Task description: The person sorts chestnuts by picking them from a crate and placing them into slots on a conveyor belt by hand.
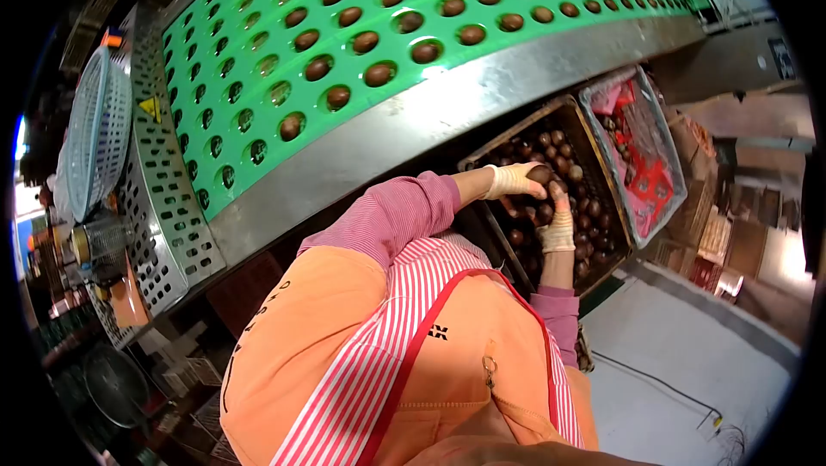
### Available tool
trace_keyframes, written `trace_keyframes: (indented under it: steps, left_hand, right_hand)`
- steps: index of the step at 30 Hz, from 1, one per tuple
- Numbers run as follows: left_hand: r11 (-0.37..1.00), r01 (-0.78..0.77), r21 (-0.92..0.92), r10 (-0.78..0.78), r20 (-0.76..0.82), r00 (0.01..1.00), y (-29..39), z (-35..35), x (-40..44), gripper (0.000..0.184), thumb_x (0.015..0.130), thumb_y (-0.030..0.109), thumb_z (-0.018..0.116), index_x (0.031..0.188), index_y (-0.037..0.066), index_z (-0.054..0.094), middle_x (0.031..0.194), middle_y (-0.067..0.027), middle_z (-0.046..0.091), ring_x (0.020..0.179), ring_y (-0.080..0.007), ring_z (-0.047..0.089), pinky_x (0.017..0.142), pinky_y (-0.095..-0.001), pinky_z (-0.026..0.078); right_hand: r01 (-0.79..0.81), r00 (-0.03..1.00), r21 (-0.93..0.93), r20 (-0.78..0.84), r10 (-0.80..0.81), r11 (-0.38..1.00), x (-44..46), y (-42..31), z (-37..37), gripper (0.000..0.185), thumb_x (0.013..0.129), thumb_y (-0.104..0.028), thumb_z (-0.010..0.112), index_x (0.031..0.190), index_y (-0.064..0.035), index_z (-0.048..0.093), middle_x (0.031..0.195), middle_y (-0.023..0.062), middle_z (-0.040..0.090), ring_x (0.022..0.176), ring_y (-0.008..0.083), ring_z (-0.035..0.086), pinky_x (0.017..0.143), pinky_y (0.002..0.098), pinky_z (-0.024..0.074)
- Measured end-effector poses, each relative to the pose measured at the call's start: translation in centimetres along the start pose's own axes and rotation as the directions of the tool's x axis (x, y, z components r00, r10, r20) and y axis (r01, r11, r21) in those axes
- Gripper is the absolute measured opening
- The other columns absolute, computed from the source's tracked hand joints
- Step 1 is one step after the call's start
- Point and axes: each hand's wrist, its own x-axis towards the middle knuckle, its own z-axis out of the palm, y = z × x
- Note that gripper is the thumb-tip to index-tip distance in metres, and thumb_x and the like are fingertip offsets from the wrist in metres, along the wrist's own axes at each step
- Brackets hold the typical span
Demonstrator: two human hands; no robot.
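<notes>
My left hand (516, 180), in a cream glove, is closed around a dark round fruit (539, 173) that looks like a passion fruit. My right hand (558, 223), gloved alike, is close beside it, its fingers curled around another dark fruit (555, 187), partly hidden. Both hands are over a dark rectangular crate (613, 175) holding many such fruit (587, 223). Beyond the crate runs a green conveyor (258, 141) with rows of round pockets. Single brown fruit (379, 74) sit in many of them, while pockets toward the left show none.
A broad metal edge (447, 104) separates the conveyor from the crate. To the crate's right stands a grey bin (675, 178) with red plastic inside. A pale blue basket (93, 135) leans at the left. A cable (658, 380) crosses the floor at right.
</notes>
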Motion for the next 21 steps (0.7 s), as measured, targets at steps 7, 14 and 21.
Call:
trace_keyframes:
  steps: [7,14,21]
  left_hand:
    - [0.908,-0.414,0.064,0.418,-0.217,0.882,8.0,-5.7,-14.5,0.072,0.086,0.049,0.060,0.145,0.015,0.037,0.130,-0.0140,0.052,0.110,-0.0282,0.059,0.075,-0.0450,0.058]
    - [0.772,-0.634,0.038,0.481,-0.687,0.545,2.4,-15.9,-32.5,0.073,0.088,0.052,0.062,0.146,0.018,0.036,0.127,-0.0091,0.056,0.095,-0.0217,0.065,0.067,-0.0369,0.058]
    - [0.781,-0.623,0.047,0.251,-0.937,0.244,-7.3,-25.6,-42.3,0.057,0.085,0.043,0.068,0.132,0.017,0.048,0.102,-0.0024,0.060,0.078,-0.0145,0.064,0.059,-0.0325,0.057]
  right_hand:
    - [0.296,0.921,-0.232,0.328,-0.212,0.926,-0.1,-6.3,17.7,0.058,0.088,-0.044,0.065,0.131,-0.0072,0.051,0.118,0.0065,0.059,0.106,0.0179,0.059,0.086,0.0338,0.0519]
    - [0.158,0.706,-0.256,0.704,0.072,0.954,3.9,2.2,39.2,0.041,0.088,-0.031,0.070,0.117,-0.0042,0.059,0.105,0.0045,0.062,0.090,0.0147,0.061,0.079,0.0295,0.0521]
    - [0.471,0.712,-0.520,0.701,0.041,0.713,5.6,12.3,52.6,0.051,0.073,-0.033,0.083,0.109,-0.0047,0.062,0.111,0.0085,0.059,0.096,0.0243,0.060,0.084,0.0383,0.0508]
